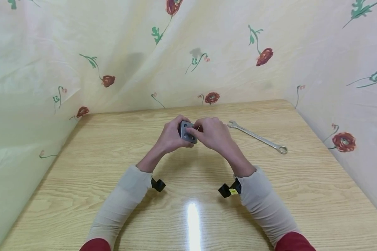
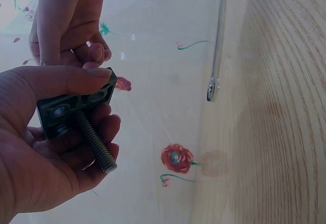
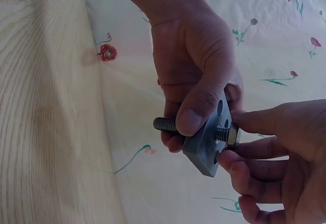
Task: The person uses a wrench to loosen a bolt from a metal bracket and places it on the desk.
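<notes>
My left hand [image 1: 171,135] grips a small grey metal block with holes [image 1: 185,135] above the table, its thumb on one face and fingers behind. A threaded bolt [image 2: 96,141] runs through the block, and its long shank sticks out on the left hand's side. In the right wrist view, the bolt's hex head [image 3: 233,135] stands a little off the block's face, with some thread showing between. My right hand [image 1: 214,133] pinches that head between thumb and fingers. Its fingertips are partly hidden behind the block in the left wrist view.
A combination wrench [image 1: 258,137] lies on the wooden table [image 1: 113,153], to the right of the hands. Flower-patterned cloth [image 1: 128,69] hangs behind the table and along both sides. Each forearm carries a small black wrist camera.
</notes>
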Demonstrator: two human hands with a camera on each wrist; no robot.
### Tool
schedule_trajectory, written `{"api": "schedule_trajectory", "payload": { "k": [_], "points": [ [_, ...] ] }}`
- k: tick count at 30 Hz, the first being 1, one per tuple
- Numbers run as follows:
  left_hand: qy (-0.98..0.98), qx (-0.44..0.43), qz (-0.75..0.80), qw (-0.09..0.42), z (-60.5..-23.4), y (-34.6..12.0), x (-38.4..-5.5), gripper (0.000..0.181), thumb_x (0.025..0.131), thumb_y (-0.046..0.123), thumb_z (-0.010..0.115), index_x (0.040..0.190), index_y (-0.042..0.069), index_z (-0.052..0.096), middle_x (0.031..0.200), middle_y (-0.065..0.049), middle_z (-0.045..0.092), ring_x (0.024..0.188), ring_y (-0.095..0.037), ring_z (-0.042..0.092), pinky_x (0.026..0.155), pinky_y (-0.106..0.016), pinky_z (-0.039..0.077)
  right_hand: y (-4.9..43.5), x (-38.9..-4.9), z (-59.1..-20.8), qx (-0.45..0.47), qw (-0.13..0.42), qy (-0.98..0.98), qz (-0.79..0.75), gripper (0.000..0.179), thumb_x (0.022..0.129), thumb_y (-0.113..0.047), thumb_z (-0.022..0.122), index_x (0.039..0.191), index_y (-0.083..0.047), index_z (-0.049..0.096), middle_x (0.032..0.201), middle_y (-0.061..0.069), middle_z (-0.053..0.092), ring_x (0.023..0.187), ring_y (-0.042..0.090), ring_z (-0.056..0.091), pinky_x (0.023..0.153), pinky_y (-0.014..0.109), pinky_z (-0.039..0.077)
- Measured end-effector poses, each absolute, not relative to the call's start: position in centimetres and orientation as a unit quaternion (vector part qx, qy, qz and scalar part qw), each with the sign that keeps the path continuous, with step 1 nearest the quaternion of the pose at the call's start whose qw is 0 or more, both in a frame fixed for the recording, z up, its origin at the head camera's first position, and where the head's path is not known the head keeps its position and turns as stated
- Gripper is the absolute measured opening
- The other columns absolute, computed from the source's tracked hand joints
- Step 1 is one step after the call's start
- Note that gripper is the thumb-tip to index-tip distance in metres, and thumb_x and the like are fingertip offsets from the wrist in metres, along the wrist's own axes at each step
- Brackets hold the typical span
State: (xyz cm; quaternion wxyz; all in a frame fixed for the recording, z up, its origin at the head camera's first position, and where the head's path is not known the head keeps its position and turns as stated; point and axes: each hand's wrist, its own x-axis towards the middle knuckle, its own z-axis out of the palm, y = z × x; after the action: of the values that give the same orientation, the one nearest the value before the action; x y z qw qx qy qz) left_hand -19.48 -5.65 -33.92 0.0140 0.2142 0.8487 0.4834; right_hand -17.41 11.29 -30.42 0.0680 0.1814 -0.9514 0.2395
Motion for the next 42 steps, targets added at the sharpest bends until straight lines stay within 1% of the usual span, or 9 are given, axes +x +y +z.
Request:
{"api": "schedule_trajectory", "payload": {
  "k": [5,8,14,22,26,30,32,38,42],
  "points": [
    [0.852,0.213,0.478,0.012,-34.0,-5.6,-19.5,0.064,0.064,0.004,0.085,0.119,0.009,0.053,0.115,-0.015,0.059,0.098,-0.028,0.059,0.080,-0.036,0.053,11.5,-17.4,-30.3,0.217,0.074,-0.941,0.248,0.021,0.088,-0.028,0.070,0.101,-0.012,0.074,0.085,0.004,0.075,0.071,0.016,0.066,0.060,0.028,0.048],
    [0.850,0.214,0.481,0.011,-34.1,-5.6,-19.6,0.065,0.063,0.004,0.086,0.119,0.009,0.053,0.116,-0.015,0.060,0.099,-0.028,0.059,0.082,-0.037,0.052,11.6,-17.4,-30.3,0.233,0.074,-0.935,0.256,0.020,0.086,-0.021,0.072,0.104,-0.013,0.074,0.087,0.004,0.075,0.074,0.017,0.067,0.063,0.029,0.049],
    [0.845,0.219,0.487,0.006,-34.2,-5.6,-19.7,0.064,0.061,0.003,0.086,0.117,0.008,0.055,0.113,-0.014,0.062,0.096,-0.026,0.060,0.082,-0.037,0.052,11.5,-17.5,-30.4,0.251,0.088,-0.929,0.257,0.020,0.081,-0.005,0.070,0.099,-0.012,0.075,0.095,0.005,0.074,0.071,0.017,0.064,0.063,0.029,0.050],
    [0.850,0.219,0.479,0.006,-34.1,-5.5,-19.7,0.065,0.063,0.005,0.086,0.119,0.008,0.054,0.111,-0.015,0.061,0.095,-0.027,0.058,0.081,-0.036,0.051,11.6,-17.3,-30.4,0.304,0.120,-0.913,0.243,0.031,0.076,0.011,0.059,0.096,-0.008,0.074,0.103,0.010,0.070,0.078,0.022,0.062,0.069,0.034,0.052],
    [0.851,0.219,0.477,0.004,-34.0,-5.6,-19.6,0.066,0.062,0.006,0.086,0.120,0.008,0.054,0.112,-0.015,0.061,0.096,-0.027,0.059,0.081,-0.036,0.051,12.0,-17.2,-30.3,0.313,0.095,-0.913,0.243,0.029,0.080,0.002,0.065,0.106,-0.008,0.070,0.107,0.010,0.067,0.080,0.022,0.062,0.071,0.034,0.051],
    [0.849,0.217,0.481,0.008,-34.0,-5.6,-19.6,0.067,0.064,0.006,0.086,0.122,0.007,0.053,0.115,-0.016,0.061,0.098,-0.028,0.060,0.081,-0.037,0.053,12.3,-17.2,-30.0,0.286,0.072,-0.922,0.251,0.040,0.083,-0.021,0.075,0.120,-0.012,0.063,0.109,0.007,0.066,0.083,0.022,0.063,0.070,0.033,0.049],
    [0.849,0.214,0.484,0.013,-34.0,-5.7,-19.6,0.066,0.064,0.005,0.085,0.122,0.007,0.052,0.115,-0.016,0.060,0.098,-0.029,0.060,0.080,-0.037,0.053,12.3,-17.3,-29.9,0.265,0.069,-0.927,0.255,0.045,0.083,-0.031,0.075,0.122,-0.013,0.062,0.107,0.007,0.066,0.082,0.022,0.063,0.069,0.033,0.049],
    [0.853,0.208,0.477,0.016,-33.9,-5.6,-19.5,0.067,0.064,0.008,0.085,0.122,0.008,0.052,0.117,-0.016,0.060,0.098,-0.029,0.060,0.080,-0.038,0.054,12.2,-17.6,-30.2,0.213,0.072,-0.943,0.243,0.038,0.085,-0.042,0.071,0.110,-0.014,0.067,0.094,0.006,0.070,0.077,0.021,0.062,0.062,0.031,0.047],
    [0.854,0.211,0.475,0.012,-33.9,-5.6,-19.5,0.066,0.064,0.008,0.086,0.121,0.008,0.053,0.116,-0.016,0.059,0.097,-0.029,0.059,0.079,-0.036,0.054,12.0,-17.7,-30.4,0.192,0.070,-0.950,0.234,0.033,0.086,-0.046,0.068,0.098,-0.015,0.072,0.078,0.001,0.069,0.063,0.017,0.057,0.053,0.027,0.042]
  ]
}}
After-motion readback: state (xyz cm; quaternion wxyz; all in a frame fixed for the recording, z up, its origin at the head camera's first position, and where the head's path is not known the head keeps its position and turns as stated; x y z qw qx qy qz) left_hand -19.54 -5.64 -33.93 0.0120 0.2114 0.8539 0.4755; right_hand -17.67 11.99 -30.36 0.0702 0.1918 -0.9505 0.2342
